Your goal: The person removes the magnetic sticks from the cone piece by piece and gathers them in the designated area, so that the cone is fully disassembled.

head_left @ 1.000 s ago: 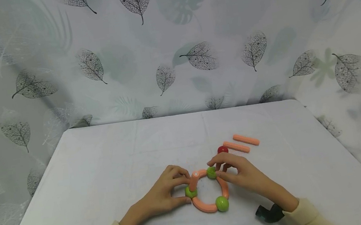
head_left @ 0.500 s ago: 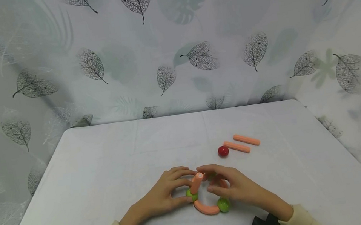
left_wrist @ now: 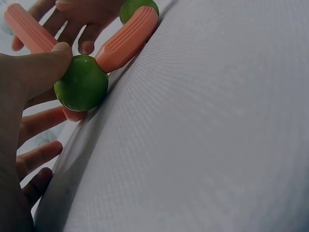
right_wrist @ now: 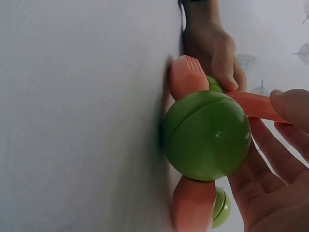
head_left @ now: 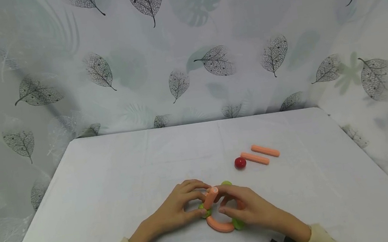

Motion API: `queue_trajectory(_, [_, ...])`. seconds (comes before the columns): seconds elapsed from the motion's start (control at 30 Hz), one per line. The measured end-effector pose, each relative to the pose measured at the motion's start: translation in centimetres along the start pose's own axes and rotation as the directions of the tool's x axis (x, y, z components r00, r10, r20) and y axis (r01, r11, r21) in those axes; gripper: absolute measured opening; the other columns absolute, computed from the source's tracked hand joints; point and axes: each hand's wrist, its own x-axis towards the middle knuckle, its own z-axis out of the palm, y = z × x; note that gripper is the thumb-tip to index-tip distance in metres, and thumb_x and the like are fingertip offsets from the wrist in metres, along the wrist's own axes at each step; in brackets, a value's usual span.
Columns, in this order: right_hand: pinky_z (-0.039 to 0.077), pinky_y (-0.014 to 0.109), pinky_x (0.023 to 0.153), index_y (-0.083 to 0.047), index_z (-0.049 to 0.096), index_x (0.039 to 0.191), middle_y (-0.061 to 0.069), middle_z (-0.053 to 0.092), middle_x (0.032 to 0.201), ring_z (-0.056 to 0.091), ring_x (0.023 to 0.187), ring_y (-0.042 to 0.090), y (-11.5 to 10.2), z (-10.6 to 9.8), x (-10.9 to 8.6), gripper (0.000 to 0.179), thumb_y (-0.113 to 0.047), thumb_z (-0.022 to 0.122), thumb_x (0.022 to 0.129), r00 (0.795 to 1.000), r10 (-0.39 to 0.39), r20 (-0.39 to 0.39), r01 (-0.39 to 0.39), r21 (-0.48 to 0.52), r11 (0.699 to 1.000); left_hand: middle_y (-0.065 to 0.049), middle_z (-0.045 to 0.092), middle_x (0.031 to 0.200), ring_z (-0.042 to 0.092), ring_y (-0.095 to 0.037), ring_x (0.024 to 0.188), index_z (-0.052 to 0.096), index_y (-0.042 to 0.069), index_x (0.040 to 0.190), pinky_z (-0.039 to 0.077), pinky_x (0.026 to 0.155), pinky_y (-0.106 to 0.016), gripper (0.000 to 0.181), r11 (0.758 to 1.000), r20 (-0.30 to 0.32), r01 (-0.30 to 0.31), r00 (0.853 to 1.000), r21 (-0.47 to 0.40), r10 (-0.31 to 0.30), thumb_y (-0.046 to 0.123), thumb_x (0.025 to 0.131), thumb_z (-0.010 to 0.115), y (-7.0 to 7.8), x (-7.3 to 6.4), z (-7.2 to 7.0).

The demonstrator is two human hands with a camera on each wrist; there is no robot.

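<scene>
Curved orange pieces [head_left: 219, 225] and green balls make a ring on the table. My left hand [head_left: 181, 206] pinches the left green ball [left_wrist: 82, 83] between thumb and fingers. From that ball an orange rod [head_left: 210, 198] sticks up at a tilt. My right hand [head_left: 251, 207] reaches over the ring; its index finger is at the rod's upper end, while its thumb appears apart from the rod. It partly hides the far green ball [head_left: 226, 183] and the near right green ball [right_wrist: 207, 135].
A red ball [head_left: 240, 162] lies beyond the ring, close to an orange rod [head_left: 255, 158]. Another orange rod [head_left: 265, 150] lies parallel behind it. White cloth covers the table [head_left: 129, 162], and a leaf-patterned curtain [head_left: 184, 48] hangs behind.
My right hand has left the far green ball and moved left and nearer, to the tilted rod. The red ball has come into full view. My left hand stays on its ball.
</scene>
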Motion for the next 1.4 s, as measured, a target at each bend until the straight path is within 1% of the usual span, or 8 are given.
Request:
queue_trajectory(0.13, [0.061, 0.031, 0.089, 0.0, 0.055, 0.142, 0.011, 0.068, 0.129, 0.066, 0.113, 0.02, -0.1, 0.3, 0.0, 0.045, -0.002, 0.067, 0.099, 1.0, -0.02, -0.019, 0.02, -0.004, 1.0, 0.014, 0.058, 0.145, 0.049, -0.014, 0.141, 0.07, 0.039, 0.111, 0.042, 0.111, -0.05, 0.017, 1.0, -0.004, -0.002, 1.0, 0.006, 0.002, 0.043, 0.095, 0.075, 0.0, 0.0, 0.1])
queue_trajectory(0.4, [0.062, 0.033, 0.088, 0.0, 0.06, 0.13, 0.019, 0.065, 0.128, 0.068, 0.115, 0.018, -0.1, 1.0, 0.2, 0.042, 0.015, 0.067, 0.092, 0.987, -0.141, -0.077, 0.142, 0.002, 0.99, 0.013, 0.06, 0.144, 0.049, -0.014, 0.141, 0.069, 0.04, 0.108, 0.043, 0.109, -0.051, 0.017, 1.0, -0.007, 0.01, 1.0, 0.001, -0.01, 0.046, 0.094, 0.075, 0.1, 0.0, 0.2])
queue_trajectory(0.6, [0.061, 0.029, 0.084, -0.007, 0.062, 0.126, 0.008, 0.067, 0.122, 0.066, 0.107, 0.014, -0.3, 1.2, 0.3, 0.037, 0.006, 0.072, 0.093, 0.973, -0.223, -0.06, 0.216, -0.102, 0.971, 0.013, 0.06, 0.144, 0.049, -0.014, 0.14, 0.069, 0.04, 0.108, 0.042, 0.109, -0.049, 0.014, 1.0, -0.01, -0.001, 1.0, 0.024, 0.001, 0.045, 0.096, 0.073, 0.0, 0.0, 0.2])
queue_trajectory(0.77, [0.058, 0.026, 0.084, -0.015, 0.064, 0.126, -0.002, 0.068, 0.123, 0.064, 0.108, 0.01, -0.6, 1.3, 0.1, 0.031, -0.01, 0.073, 0.097, 0.983, -0.182, -0.035, 0.17, -0.223, 0.96, 0.013, 0.059, 0.145, 0.048, -0.013, 0.142, 0.069, 0.041, 0.109, 0.042, 0.11, -0.051, 0.013, 1.0, 0.002, 0.018, 1.0, 0.01, -0.018, 0.044, 0.097, 0.073, 0.0, 0.0, 0.1])
queue_trajectory(1.03, [0.057, 0.025, 0.085, -0.016, 0.063, 0.128, -0.004, 0.068, 0.123, 0.064, 0.106, 0.012, -0.9, 1.3, -0.1, 0.033, -0.012, 0.074, 0.097, 0.986, -0.166, -0.029, 0.153, -0.262, 0.953, 0.011, 0.059, 0.145, 0.049, -0.014, 0.141, 0.069, 0.04, 0.11, 0.042, 0.11, -0.051, 0.013, 1.0, -0.004, 0.003, 1.0, 0.013, -0.003, 0.043, 0.097, 0.073, -0.1, 0.0, 0.2])
queue_trajectory(1.13, [0.054, 0.024, 0.093, -0.016, 0.064, 0.127, -0.005, 0.068, 0.123, 0.064, 0.11, 0.011, -0.9, 1.2, 0.0, 0.03, -0.015, 0.072, 0.099, 0.976, -0.216, -0.034, 0.194, -0.317, 0.928, 0.012, 0.059, 0.145, 0.048, -0.014, 0.141, 0.069, 0.04, 0.11, 0.042, 0.111, -0.051, 0.014, 1.0, -0.001, 0.008, 1.0, 0.01, -0.008, 0.043, 0.097, 0.073, 0.0, -0.1, 0.1])
queue_trajectory(1.3, [0.048, 0.022, 0.101, -0.011, 0.066, 0.125, 0.0, 0.07, 0.122, 0.063, 0.11, 0.014, -0.9, 0.5, 0.5, 0.028, -0.014, 0.074, 0.098, 0.938, -0.342, -0.066, 0.287, -0.408, 0.867, 0.012, 0.059, 0.144, 0.048, -0.013, 0.141, 0.07, 0.039, 0.11, 0.042, 0.111, -0.05, 0.014, 1.0, 0.002, 0.014, 1.0, 0.014, -0.014, 0.045, 0.097, 0.072, 0.0, 0.0, 0.1])
queue_trajectory(1.4, [0.046, 0.02, 0.101, -0.012, 0.067, 0.124, 0.0, 0.071, 0.124, 0.062, 0.112, 0.014, -1.0, -0.2, 0.5, 0.036, -0.007, 0.079, 0.091, 0.941, -0.327, -0.081, 0.262, -0.434, 0.862, 0.011, 0.06, 0.144, 0.049, -0.013, 0.14, 0.07, 0.039, 0.108, 0.042, 0.11, -0.05, 0.013, 1.0, -0.002, 0.0, 1.0, 0.018, 0.0, 0.045, 0.097, 0.072, 0.0, 0.0, 0.1])
